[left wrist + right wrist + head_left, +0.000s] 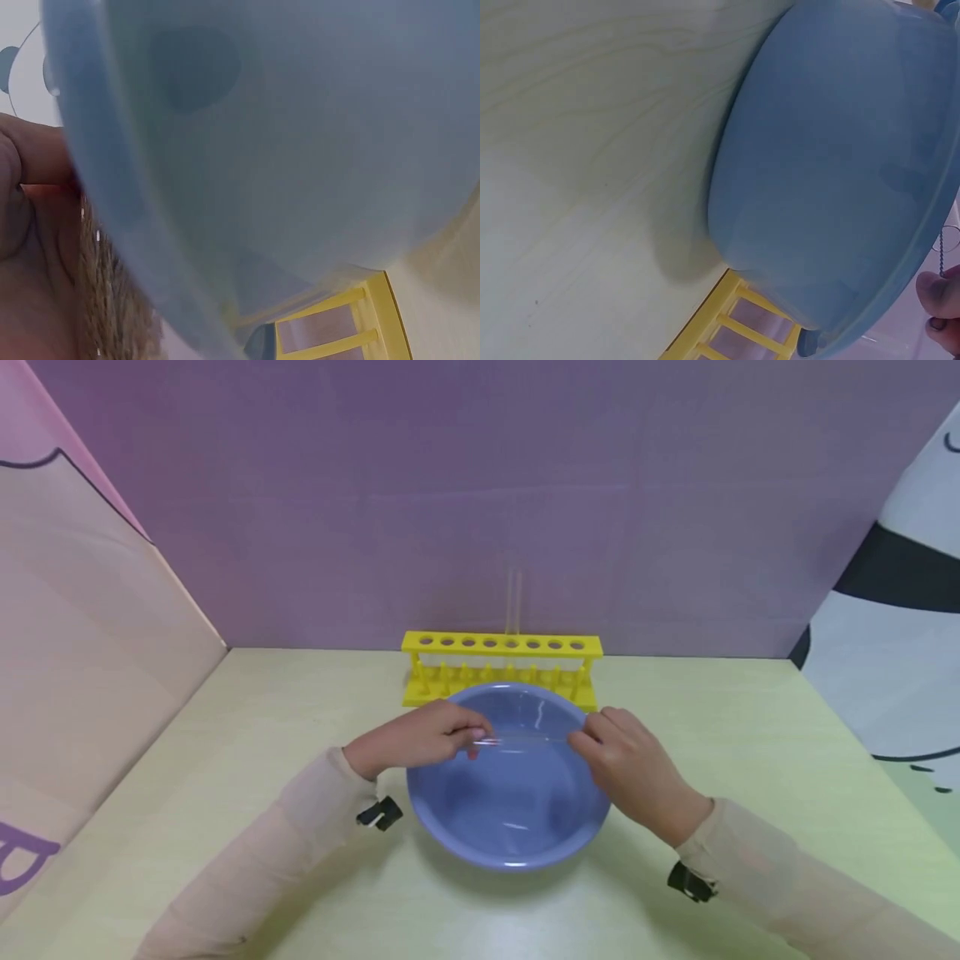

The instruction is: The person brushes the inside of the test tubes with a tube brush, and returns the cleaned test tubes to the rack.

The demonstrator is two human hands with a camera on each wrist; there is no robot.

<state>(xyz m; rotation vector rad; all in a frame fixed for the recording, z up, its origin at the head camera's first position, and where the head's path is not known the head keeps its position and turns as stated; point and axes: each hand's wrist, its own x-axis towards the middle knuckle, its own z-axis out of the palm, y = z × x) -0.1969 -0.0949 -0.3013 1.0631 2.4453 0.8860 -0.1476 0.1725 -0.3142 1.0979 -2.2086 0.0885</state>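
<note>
My left hand (pixel 427 737) grips a clear glass test tube (pixel 487 742) held level above a blue plastic basin (pixel 510 810). Brown bristles of a test tube brush (pixel 116 300) show beside that hand in the left wrist view, apparently inside the tube. With thumb and fingers, my right hand (pixel 637 768) pinches the brush's thin twisted wire (pixel 942 259) over the basin's right side. A wire loop shows by those fingers in the right wrist view. The glass is hard to make out along much of its length.
Directly behind the basin stands a yellow test tube rack (pixel 502 646) with one clear tube (pixel 513 602) upright in it. A purple panel (pixel 480 485) closes off the back of the pale wooden table (pixel 300 710). Printed panels flank both sides.
</note>
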